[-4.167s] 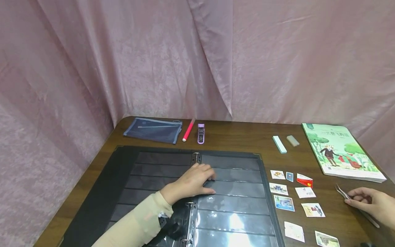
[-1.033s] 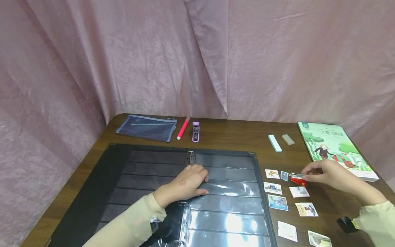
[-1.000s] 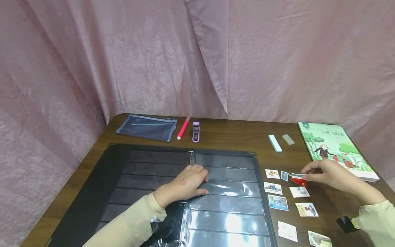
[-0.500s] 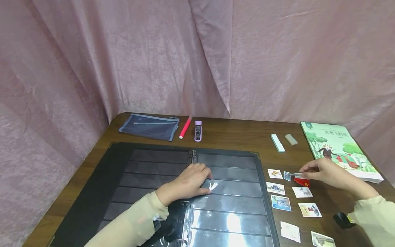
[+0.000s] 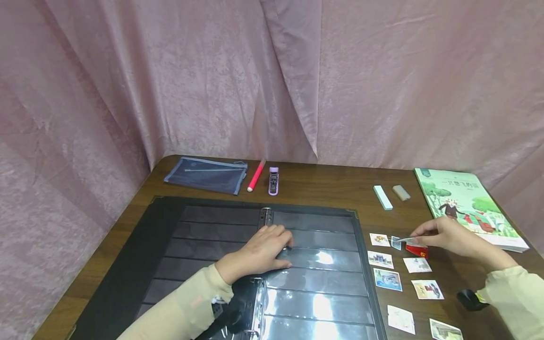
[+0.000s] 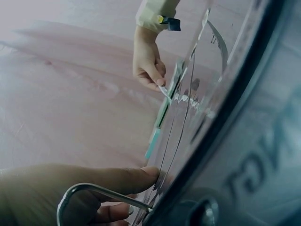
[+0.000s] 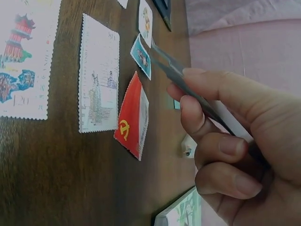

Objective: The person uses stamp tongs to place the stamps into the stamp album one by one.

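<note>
A black stamp album (image 5: pixel 170 255) lies spread across the table, showing clear strip pockets and metal rings. My left hand (image 5: pixel 259 252) rests over its ring spine and right page; the left wrist view shows the thumb (image 6: pixel 136 178) against the page. My right hand (image 7: pixel 235 136) holds metal tweezers (image 7: pixel 207 106) between thumb and fingers. Their tips are at a small blue stamp (image 7: pixel 140 57), which looks tilted in the head view; whether they grip it I cannot tell. Just beside it lies a red stamp (image 7: pixel 129 117), partly covered by the right hand in the head view.
Several other stamps (image 5: pixel 387 279) lie right of the album. A green picture book (image 5: pixel 471 208), a pale blue stick (image 5: pixel 383 197) and an eraser-like block (image 5: pixel 401 192) are behind them. At the back sit a mesh pouch (image 5: pixel 206 175), a red pen (image 5: pixel 257 175) and a purple-capped item (image 5: pixel 274 181).
My right hand has brought the tweezers from the table's right side to the small blue stamp, which now looks lighter and tilted. My left hand has stayed on the album.
</note>
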A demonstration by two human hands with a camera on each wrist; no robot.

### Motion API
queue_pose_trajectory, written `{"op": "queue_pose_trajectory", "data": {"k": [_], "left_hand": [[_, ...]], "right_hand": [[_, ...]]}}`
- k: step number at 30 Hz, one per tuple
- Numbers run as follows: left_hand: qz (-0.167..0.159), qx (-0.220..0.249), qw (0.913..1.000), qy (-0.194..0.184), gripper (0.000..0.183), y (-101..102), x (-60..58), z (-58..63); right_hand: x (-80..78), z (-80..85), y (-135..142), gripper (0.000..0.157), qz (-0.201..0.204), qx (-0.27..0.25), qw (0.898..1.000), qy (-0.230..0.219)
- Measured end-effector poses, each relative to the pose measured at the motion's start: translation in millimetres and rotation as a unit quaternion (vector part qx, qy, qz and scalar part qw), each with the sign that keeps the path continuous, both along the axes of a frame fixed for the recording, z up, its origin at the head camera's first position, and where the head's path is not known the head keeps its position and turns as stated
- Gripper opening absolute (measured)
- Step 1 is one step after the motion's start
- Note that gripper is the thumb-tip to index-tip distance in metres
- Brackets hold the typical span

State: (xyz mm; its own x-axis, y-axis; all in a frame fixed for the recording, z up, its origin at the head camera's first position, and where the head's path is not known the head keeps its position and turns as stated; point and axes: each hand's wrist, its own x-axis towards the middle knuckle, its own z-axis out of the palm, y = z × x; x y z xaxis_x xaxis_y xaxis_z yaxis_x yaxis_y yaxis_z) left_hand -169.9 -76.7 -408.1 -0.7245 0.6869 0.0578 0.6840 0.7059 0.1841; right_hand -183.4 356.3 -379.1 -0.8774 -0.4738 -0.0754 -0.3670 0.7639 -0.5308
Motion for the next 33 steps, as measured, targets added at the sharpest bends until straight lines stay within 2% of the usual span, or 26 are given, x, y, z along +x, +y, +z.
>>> {"op": "queue_pose_trajectory", "data": {"k": [12, 22, 33], "left_hand": [[-0.005, -0.003, 1.0, 0.006, 0.038, 0.0, 0.4, -1.8], [-0.001, -0.01, 0.9999, 0.005, 0.038, -0.1, 1.0, -1.0], [-0.003, -0.01, 0.9999, 0.009, 0.038, 0.1, 0.6, -1.1]], "right_hand": [[-1.8, -9.0, 0.4, 0.015, 0.021, -0.034, 0.998, -0.047], [-4.9, -10.1, -1.0, 0.017, 0.011, -0.027, 0.996, -0.084], [-3.7, -7.2, 4.2, 0.013, 0.009, -0.029, 0.998, -0.051]]}}
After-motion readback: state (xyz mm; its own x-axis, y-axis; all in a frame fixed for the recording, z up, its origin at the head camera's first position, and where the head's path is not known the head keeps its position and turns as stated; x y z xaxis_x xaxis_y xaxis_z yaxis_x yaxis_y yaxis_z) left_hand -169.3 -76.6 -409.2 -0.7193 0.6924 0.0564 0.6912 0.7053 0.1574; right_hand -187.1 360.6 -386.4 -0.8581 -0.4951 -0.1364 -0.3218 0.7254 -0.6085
